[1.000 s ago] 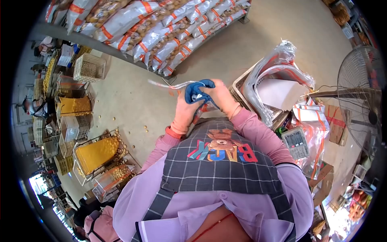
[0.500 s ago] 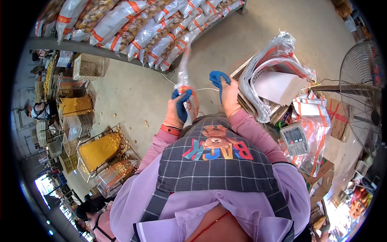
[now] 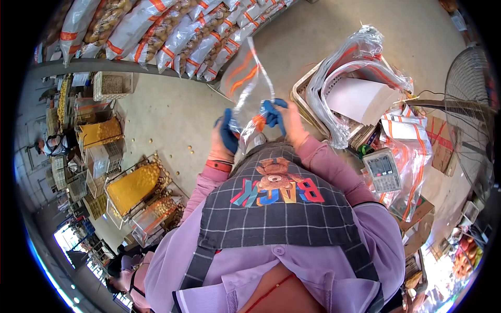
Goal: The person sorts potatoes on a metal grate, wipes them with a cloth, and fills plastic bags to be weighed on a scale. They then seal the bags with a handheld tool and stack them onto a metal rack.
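Just above the apron bib, the left hand [image 3: 225, 136] and the right hand [image 3: 277, 116], both blue-gloved, each pinch the lower edge of a clear orange-striped plastic bag [image 3: 244, 78], which rises between them; more bags [image 3: 360, 68] lie to the right.

I count two gloved hands, left hand [image 3: 223, 136] and right hand [image 3: 284, 119]; one clear bag [image 3: 245, 78] between them; one scale [image 3: 382, 170]; one standing fan [image 3: 469, 104]; one crate [image 3: 301, 99].
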Demonstrator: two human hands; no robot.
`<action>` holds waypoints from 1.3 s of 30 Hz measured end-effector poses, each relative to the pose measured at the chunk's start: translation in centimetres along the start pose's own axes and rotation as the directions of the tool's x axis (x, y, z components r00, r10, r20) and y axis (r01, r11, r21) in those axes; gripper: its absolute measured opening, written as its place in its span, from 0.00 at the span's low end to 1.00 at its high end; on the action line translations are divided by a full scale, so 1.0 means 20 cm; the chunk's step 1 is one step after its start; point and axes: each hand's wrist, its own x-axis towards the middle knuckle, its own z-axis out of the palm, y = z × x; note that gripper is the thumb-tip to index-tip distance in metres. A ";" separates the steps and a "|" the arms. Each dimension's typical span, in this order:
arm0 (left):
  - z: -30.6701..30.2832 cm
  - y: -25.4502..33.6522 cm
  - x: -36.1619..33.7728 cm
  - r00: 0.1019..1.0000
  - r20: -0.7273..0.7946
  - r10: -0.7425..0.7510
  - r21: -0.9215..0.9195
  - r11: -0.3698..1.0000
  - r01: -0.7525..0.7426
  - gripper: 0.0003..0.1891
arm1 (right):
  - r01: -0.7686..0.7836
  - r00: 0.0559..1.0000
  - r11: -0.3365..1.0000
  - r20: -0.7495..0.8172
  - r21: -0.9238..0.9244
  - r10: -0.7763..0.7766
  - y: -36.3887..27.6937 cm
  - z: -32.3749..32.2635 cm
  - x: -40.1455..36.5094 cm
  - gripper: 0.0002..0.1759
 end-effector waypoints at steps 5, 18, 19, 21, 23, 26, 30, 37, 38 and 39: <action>0.02 0.08 -0.06 0.996 0.017 0.088 0.212 0.973 -0.089 0.10 | 0.024 0.998 0.978 -0.057 -0.209 -0.036 -0.05 -0.12 -0.12 0.09; -0.26 -0.11 0.14 0.889 0.432 0.153 0.737 0.508 -0.446 0.10 | 0.042 0.982 0.738 -0.110 -0.673 -0.156 0.01 -0.64 -0.26 0.17; -0.22 -0.09 0.11 0.893 0.420 0.165 0.743 0.502 -0.442 0.10 | 0.079 0.982 0.709 -0.069 -0.701 -0.177 0.02 -0.68 -0.27 0.17; 0.03 -0.05 0.03 0.975 -0.195 0.109 0.245 0.968 -0.059 0.13 | 0.118 0.981 0.679 -0.021 -0.724 -0.193 0.01 -0.66 -0.29 0.17; 0.32 -0.09 -0.08 0.824 0.085 0.560 0.737 0.521 -0.430 0.19 | 0.193 0.950 0.571 0.005 -0.798 -0.314 -0.09 -0.60 -0.31 0.16; 0.43 -0.07 -0.18 0.791 0.273 0.548 0.755 0.387 -0.529 0.20 | 0.103 0.945 0.763 -0.177 -0.638 -0.276 -0.14 -0.85 -0.16 0.15; 0.33 -0.04 -0.14 0.876 0.115 0.468 0.850 0.410 -0.330 0.16 | -0.307 0.781 0.131 -0.328 -0.943 -0.532 -0.19 -1.33 0.10 0.28; 0.55 -0.09 -0.21 0.865 0.166 0.473 0.732 0.529 -0.430 0.26 | -0.147 0.907 -0.812 -0.405 -0.565 0.118 0.12 -1.85 0.24 0.36; 0.54 -0.10 -0.21 0.852 0.199 0.484 0.724 0.514 -0.461 0.26 | -0.084 0.937 -0.825 -0.327 -0.559 0.126 0.07 -1.75 0.18 0.28; 0.53 -0.12 -0.21 0.838 0.231 0.495 0.714 0.499 -0.492 0.27 | -0.102 0.933 -0.825 -0.341 -0.555 0.113 -0.01 -1.67 0.17 0.28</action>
